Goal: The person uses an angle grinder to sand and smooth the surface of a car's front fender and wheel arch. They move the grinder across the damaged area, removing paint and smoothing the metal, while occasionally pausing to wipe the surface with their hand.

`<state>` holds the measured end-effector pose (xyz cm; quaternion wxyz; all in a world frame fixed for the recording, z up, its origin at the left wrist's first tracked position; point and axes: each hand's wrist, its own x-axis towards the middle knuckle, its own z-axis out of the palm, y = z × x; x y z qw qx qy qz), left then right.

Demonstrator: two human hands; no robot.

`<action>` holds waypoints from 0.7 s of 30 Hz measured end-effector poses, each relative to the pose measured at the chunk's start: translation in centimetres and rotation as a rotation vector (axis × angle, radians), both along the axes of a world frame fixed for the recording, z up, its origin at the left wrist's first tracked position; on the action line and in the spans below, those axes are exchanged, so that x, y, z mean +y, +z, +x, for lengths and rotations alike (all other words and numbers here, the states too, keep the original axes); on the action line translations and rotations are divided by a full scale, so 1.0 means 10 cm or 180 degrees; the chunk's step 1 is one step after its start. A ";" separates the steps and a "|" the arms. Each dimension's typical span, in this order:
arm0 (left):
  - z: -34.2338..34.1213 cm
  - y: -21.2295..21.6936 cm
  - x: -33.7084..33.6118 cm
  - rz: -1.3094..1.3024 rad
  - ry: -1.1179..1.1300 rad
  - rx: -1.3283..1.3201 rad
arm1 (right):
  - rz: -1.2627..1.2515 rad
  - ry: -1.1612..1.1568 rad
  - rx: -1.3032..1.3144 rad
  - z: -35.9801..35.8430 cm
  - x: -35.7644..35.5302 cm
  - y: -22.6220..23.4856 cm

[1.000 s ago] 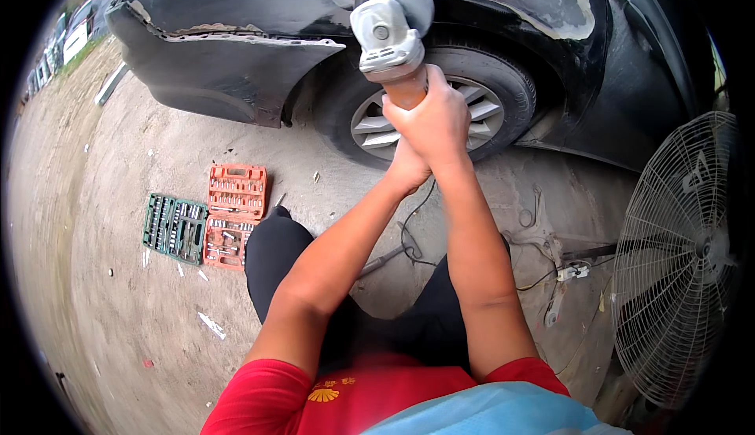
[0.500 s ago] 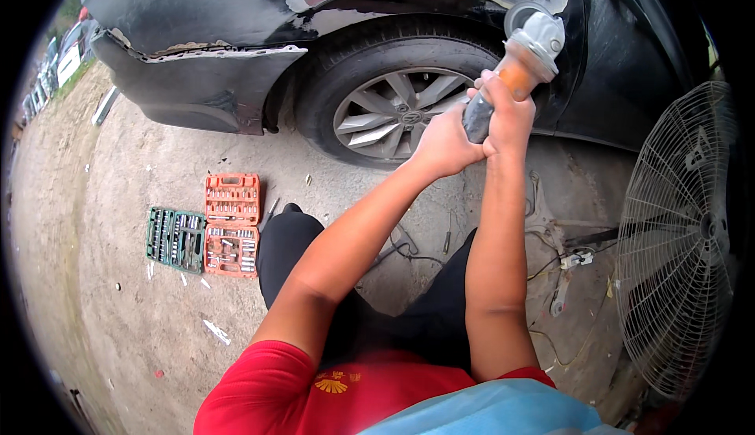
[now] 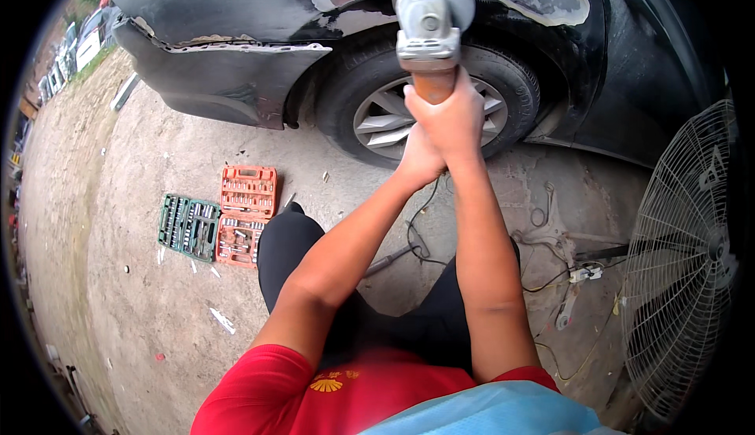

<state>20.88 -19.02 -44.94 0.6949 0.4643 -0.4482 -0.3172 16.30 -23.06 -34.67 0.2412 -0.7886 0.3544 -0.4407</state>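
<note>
Lengthwise, the grinder (image 3: 429, 42) points forward, toward the dark car (image 3: 346, 22).

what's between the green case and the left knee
The orange case, lying open; the head view shows it there.

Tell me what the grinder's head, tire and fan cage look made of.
Grinder's head: probably metal, by its dull silver-grey surface. Tire: likely rubber, by its matte black sidewall. Fan cage: likely metal wire, by its thin, pale strands; coating unclear.
</note>
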 end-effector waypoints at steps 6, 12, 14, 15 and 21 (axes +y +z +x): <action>0.22 -0.31 0.14 -0.0101 0.0222 0.0079 | 0.0050 0.0197 0.0692 0.34 0.23 0.02; 0.00 0.08 0.04 0.0349 -0.0007 -0.0281 | 0.0206 -0.0073 -0.0348 -0.07 -0.06 -0.05; -0.08 0.22 -0.05 0.0278 -0.0163 -0.0209 | 0.0395 -0.0145 -0.0850 -0.27 -0.24 0.00; -0.09 0.18 -0.17 0.0364 -0.0127 -0.0626 | 0.0836 0.0080 -0.1337 -0.38 -0.36 -0.02; -0.40 0.57 -0.25 0.0881 -0.0186 -0.1068 | 0.1525 0.0212 -0.2281 -0.79 -0.62 -0.01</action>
